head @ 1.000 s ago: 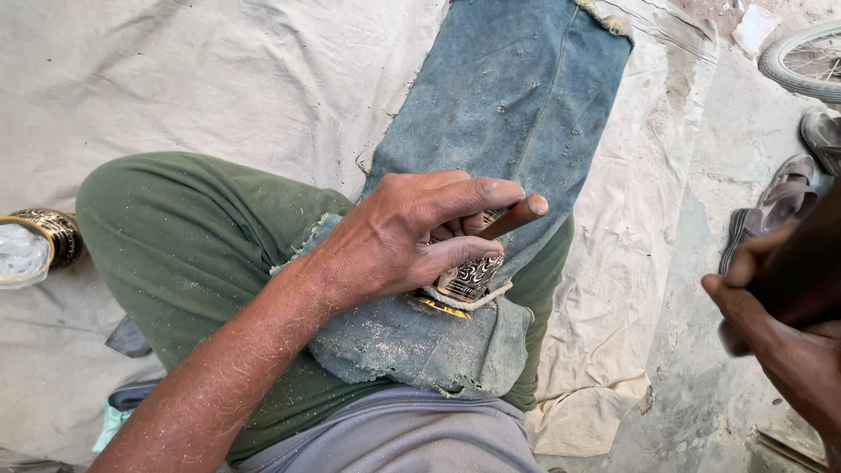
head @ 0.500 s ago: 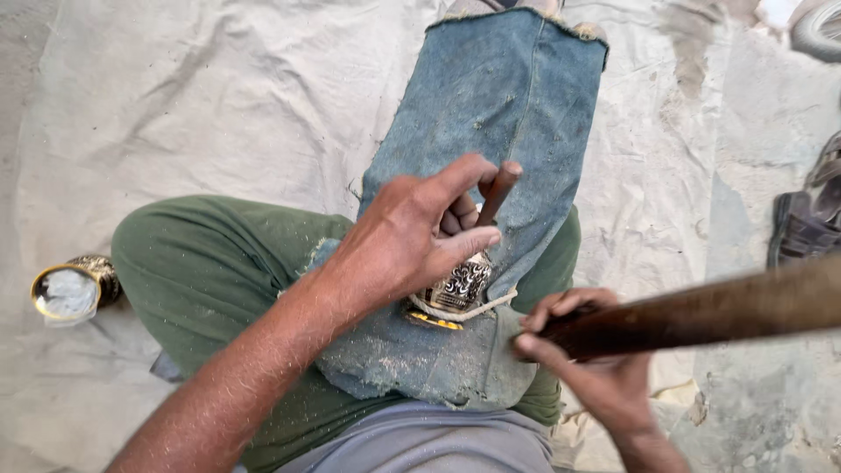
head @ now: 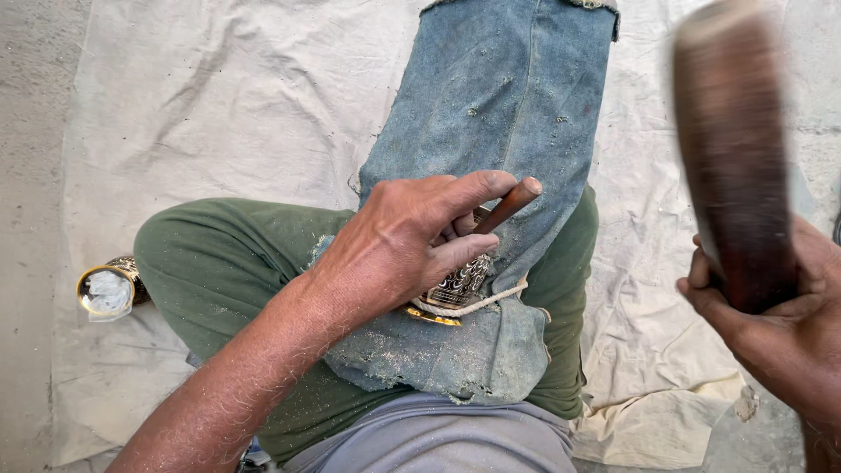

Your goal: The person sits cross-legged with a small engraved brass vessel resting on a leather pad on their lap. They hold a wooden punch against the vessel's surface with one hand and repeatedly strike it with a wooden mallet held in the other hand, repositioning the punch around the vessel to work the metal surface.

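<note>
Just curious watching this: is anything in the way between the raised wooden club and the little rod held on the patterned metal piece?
Nothing visible. The right hand holds the club up to the side; open air lies between it and the rod, which the left hand holds on the engraved metal piece.

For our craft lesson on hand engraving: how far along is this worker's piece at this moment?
Done: the metal cup already carries dense engraved pattern on its visible side, and filings dust the denim pad. In hand: the left hand sets a wooden-handled chisel on it; the right hand raises a mallet. Left: its hidden side cannot be judged.
</note>
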The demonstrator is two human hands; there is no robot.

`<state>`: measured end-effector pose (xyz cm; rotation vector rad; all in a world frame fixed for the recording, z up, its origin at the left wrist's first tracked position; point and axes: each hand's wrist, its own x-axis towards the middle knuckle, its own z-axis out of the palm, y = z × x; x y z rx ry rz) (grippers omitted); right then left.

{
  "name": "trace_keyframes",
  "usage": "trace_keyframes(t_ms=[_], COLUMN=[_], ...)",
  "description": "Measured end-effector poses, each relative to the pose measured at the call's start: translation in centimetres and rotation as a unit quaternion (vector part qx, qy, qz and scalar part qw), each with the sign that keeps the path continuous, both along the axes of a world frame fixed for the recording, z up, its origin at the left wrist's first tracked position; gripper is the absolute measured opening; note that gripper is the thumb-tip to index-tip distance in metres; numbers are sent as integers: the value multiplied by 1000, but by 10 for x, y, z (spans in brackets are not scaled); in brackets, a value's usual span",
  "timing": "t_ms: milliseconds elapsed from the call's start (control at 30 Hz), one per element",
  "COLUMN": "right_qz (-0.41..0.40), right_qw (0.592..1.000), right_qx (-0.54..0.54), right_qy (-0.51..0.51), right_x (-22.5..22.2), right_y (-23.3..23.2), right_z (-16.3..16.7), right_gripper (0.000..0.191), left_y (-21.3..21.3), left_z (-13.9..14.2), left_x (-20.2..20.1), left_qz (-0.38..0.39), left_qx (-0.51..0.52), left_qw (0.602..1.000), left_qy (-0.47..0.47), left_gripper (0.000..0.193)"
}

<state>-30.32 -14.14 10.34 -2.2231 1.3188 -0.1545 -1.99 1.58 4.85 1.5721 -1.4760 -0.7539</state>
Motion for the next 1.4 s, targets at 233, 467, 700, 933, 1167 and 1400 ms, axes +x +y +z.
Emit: trace_keyframes(t_ms=[233,467,700,933,1167,1400], right_qz=[68,4,96,127,119,169], right_qw=[993,999,960,972,968,914], right_qx=[-40,36,-73,-26,-38,-61], right_qy=[93,-24,252,196,219,363], right_x=[-9,-21,-3,15,26,33], right_y=[-18,-19,-25,-35,-29,-28], right_z=[0,-19,-13,-6,-1,4], right_gripper=[31,29,30,38,31,32], left_y=[-2,-11,-8,-10,-8,-9], left_z=[-8,-10,-6,-5,-7,-7], left_x=[5,8,5,3,5,5], left_qz=[-15,13,18,26,15,6], left_qx=[-18,67,27,52,21,10], left_qw=[1000,996,999,998,999,999], left_qy=[3,50,30,27,19,31], left_gripper=[50,53,52,52,50,54])
